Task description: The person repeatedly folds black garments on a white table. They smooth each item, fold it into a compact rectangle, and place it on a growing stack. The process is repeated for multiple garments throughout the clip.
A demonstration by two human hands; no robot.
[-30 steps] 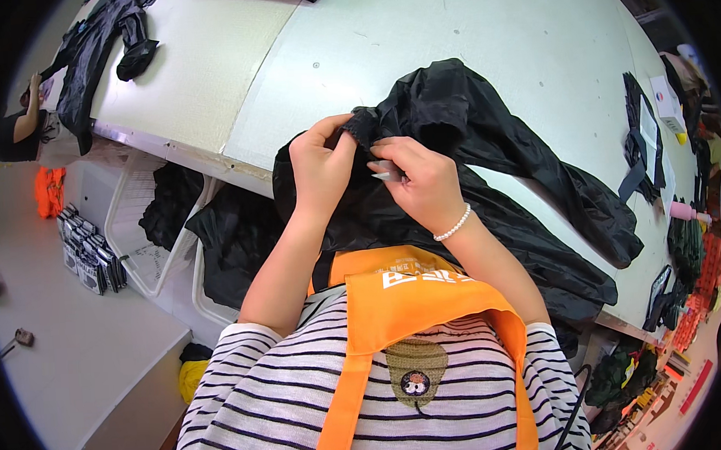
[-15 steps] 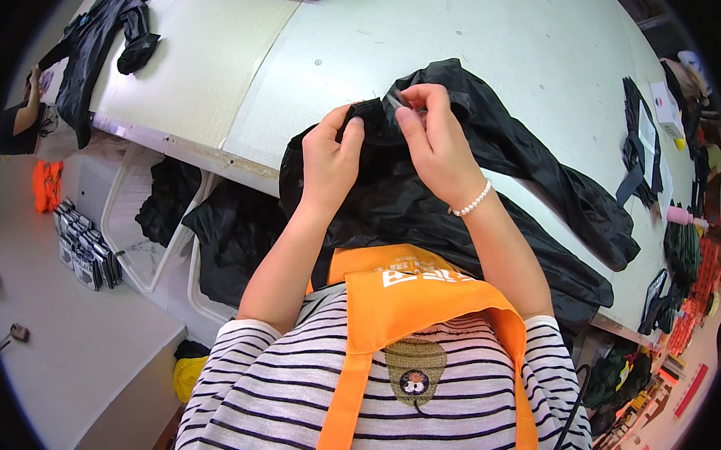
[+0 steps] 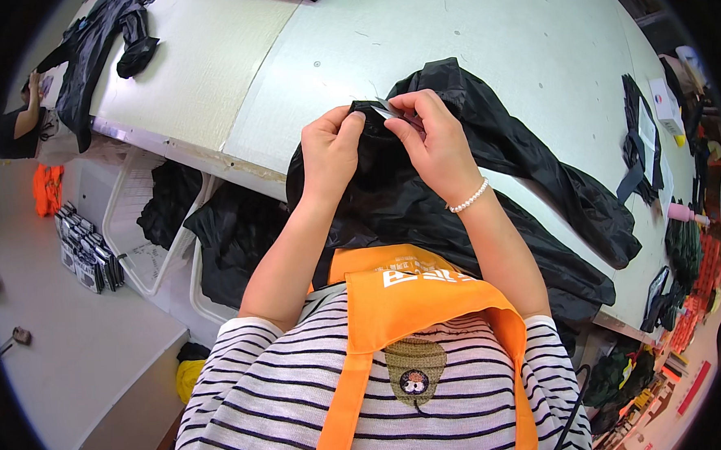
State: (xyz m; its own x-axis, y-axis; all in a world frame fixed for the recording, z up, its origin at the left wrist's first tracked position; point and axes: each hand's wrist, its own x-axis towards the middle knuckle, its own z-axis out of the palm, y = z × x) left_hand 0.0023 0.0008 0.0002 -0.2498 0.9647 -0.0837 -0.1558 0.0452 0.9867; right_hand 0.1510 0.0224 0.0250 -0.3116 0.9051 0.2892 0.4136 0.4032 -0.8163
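Note:
A shiny black garment [image 3: 375, 193] lies bunched on the table in front of me, one sleeve [image 3: 528, 159] stretching off to the right. My left hand [image 3: 330, 155] pinches an edge of it between thumb and fingers. Small metal thread snips [image 3: 385, 111] are held in my right hand [image 3: 440, 149], mostly covered by the fingers. Their pointed blades are at the pinched edge, where a thin loose thread sticks up. Whether the blades touch the cloth I cannot tell.
The pale table [image 3: 350, 30] runs away ahead. Left and below stand white bins [image 3: 125, 237] of black cloth and a stack of packets [image 3: 88, 247]. Another person [image 3: 25, 120] is at the far left, beside a black garment [image 3: 99, 55]. Black strips [image 3: 640, 137] and a pink spool [image 3: 686, 214] lie right.
My right hand has turned, bringing the snips' blades into view and up to the garment's edge. My left hand keeps its pinch, nearly in the same place.

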